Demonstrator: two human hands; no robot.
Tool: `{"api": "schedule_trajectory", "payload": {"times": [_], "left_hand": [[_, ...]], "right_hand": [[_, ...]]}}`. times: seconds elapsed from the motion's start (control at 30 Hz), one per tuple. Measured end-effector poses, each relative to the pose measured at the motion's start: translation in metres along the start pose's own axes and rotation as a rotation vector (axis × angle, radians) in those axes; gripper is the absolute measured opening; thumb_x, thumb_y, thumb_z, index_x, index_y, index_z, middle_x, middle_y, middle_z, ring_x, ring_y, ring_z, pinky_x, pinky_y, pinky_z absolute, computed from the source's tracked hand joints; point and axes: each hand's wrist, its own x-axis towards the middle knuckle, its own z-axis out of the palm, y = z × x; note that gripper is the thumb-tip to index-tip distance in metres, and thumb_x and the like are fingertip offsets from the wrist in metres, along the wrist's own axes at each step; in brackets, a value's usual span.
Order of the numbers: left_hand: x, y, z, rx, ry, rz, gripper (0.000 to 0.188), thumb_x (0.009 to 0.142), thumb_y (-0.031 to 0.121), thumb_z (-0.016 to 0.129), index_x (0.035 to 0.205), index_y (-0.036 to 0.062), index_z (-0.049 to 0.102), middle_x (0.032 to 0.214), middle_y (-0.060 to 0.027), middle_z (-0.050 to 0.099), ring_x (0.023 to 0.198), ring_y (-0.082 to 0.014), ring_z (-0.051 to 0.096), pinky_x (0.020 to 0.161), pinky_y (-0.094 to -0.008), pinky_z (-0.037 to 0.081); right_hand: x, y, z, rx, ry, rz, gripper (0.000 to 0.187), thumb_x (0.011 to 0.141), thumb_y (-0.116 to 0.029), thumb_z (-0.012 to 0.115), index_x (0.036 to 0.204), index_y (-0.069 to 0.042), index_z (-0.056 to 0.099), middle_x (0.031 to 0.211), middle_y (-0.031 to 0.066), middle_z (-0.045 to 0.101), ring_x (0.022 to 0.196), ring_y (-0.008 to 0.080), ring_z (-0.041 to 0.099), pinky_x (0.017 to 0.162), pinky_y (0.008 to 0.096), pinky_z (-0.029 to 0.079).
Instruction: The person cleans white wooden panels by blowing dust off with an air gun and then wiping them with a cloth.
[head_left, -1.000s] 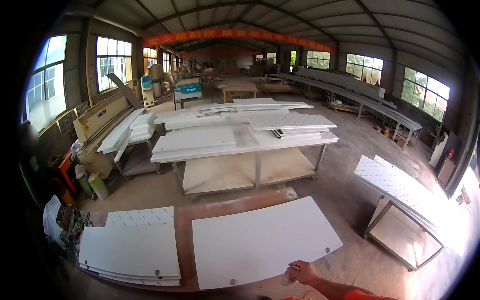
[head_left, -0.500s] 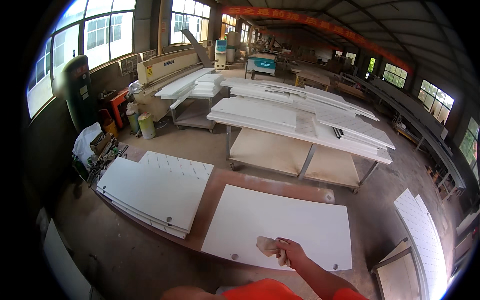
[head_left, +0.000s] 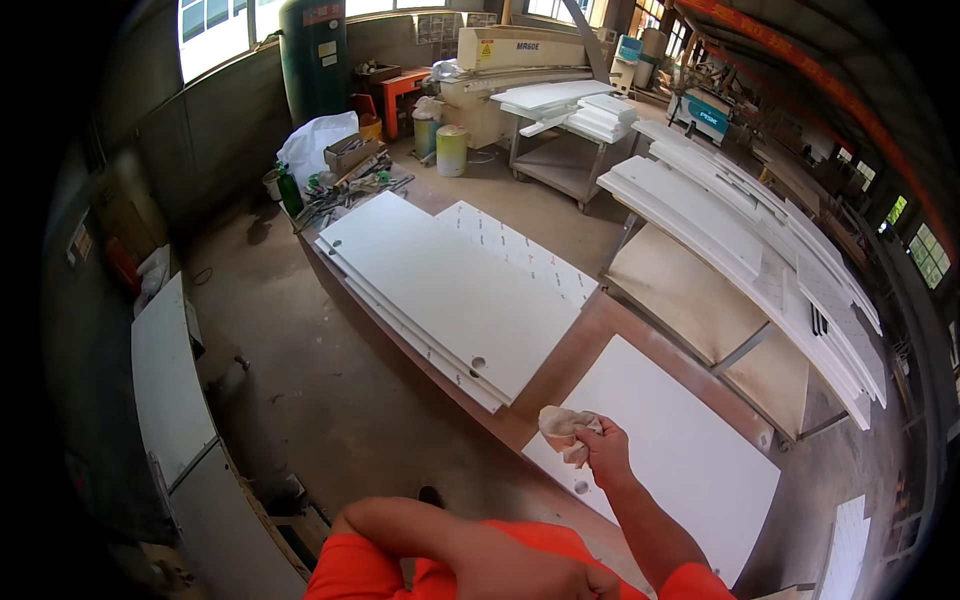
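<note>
My right hand (head_left: 606, 455) is closed on a crumpled, off-white cloth (head_left: 568, 432). The cloth hangs over the left edge area of a white panel (head_left: 665, 430), close to a round hole (head_left: 581, 487) in it; whether it touches the surface I cannot tell. The panel lies flat on a reddish-brown worktable (head_left: 625, 318). My left forearm bends across my body, and my left hand (head_left: 560, 580) is low at the bottom edge, its fingers mostly hidden. To the left on the same table lies a stack of white panels (head_left: 440, 290), with round holes near its corners.
Loose tools (head_left: 345, 200) and a white bag (head_left: 318, 145) crowd the table's far left end. Beyond stands a long table (head_left: 720, 372) stacked with white boards. More boards (head_left: 170, 345) stand along the left side, and another white board (head_left: 845, 555) is at lower right.
My view has turned left, so the panels appear shifted and tilted. The right hand and cloth are now nearer the panel's left edge. My left forearm has come into view.
</note>
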Motion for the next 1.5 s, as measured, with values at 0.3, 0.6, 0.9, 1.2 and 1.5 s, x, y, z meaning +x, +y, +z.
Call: {"api": "schedule_trajectory", "payload": {"times": [0.3, 0.6, 0.9, 1.2, 1.5], "left_hand": [[-0.069, 0.182, -0.121, 0.215, 0.122, -0.253, 0.044, 0.097, 0.046, 0.070, 0.110, 0.0042, 0.072, 0.103, -0.0121, 0.070, 0.092, -0.0343, 0.068, 0.082, -0.0470, 0.053], [-0.304, 0.150, -0.274, 0.419, 0.862, -1.249, 0.025, 0.094, 0.020, 0.076, 0.106, -0.0020, 0.073, 0.105, -0.0140, 0.073, 0.100, -0.0263, 0.068, 0.090, -0.0348, 0.052], [-0.543, 0.122, -0.477, 1.590, 0.236, -1.646, 0.052, 0.093, 0.026, 0.074, 0.135, -0.0004, 0.061, 0.150, -0.0241, 0.053, 0.141, -0.0443, 0.046, 0.117, -0.0542, 0.038], [-0.573, 0.112, -0.512, 1.522, 0.021, -1.644, 0.067, 0.094, 0.032, 0.069, 0.149, 0.0000, 0.048, 0.160, -0.0248, 0.043, 0.152, -0.0455, 0.034, 0.125, -0.0601, 0.024], [-0.578, 0.122, -0.518, 1.532, -0.032, -1.598, 0.066, 0.097, 0.032, 0.064, 0.150, -0.0019, 0.046, 0.160, -0.0275, 0.041, 0.152, -0.0479, 0.033, 0.125, -0.0616, 0.022]], "right_hand": [[0.102, -0.006, 0.111, -0.392, 0.236, -0.146, 0.026, 0.090, -0.016, 0.077, 0.106, 0.005, 0.075, 0.094, 0.0098, 0.076, 0.083, 0.0148, 0.071, 0.075, 0.0314, 0.058], [0.199, 0.044, 0.155, -1.108, 0.311, -0.123, 0.054, 0.092, -0.032, 0.074, 0.131, 0.003, 0.065, 0.133, 0.0229, 0.065, 0.124, 0.0363, 0.063, 0.104, 0.0494, 0.049], [0.278, 0.090, 0.172, -1.411, 0.502, -0.174, 0.087, 0.101, -0.050, 0.062, 0.158, 0.009, 0.034, 0.170, 0.0277, 0.026, 0.158, 0.0459, 0.022, 0.129, 0.0551, 0.022], [0.409, 0.040, 0.100, -1.309, 0.616, -0.016, 0.092, 0.102, -0.045, 0.063, 0.161, 0.011, 0.020, 0.169, 0.0299, 0.022, 0.158, 0.0467, 0.021, 0.128, 0.0483, 0.026], [0.409, 0.018, 0.123, -1.262, 0.602, 0.138, 0.099, 0.101, -0.051, 0.064, 0.162, 0.010, 0.015, 0.171, 0.0300, 0.019, 0.158, 0.0448, 0.023, 0.126, 0.0481, 0.031]]}}
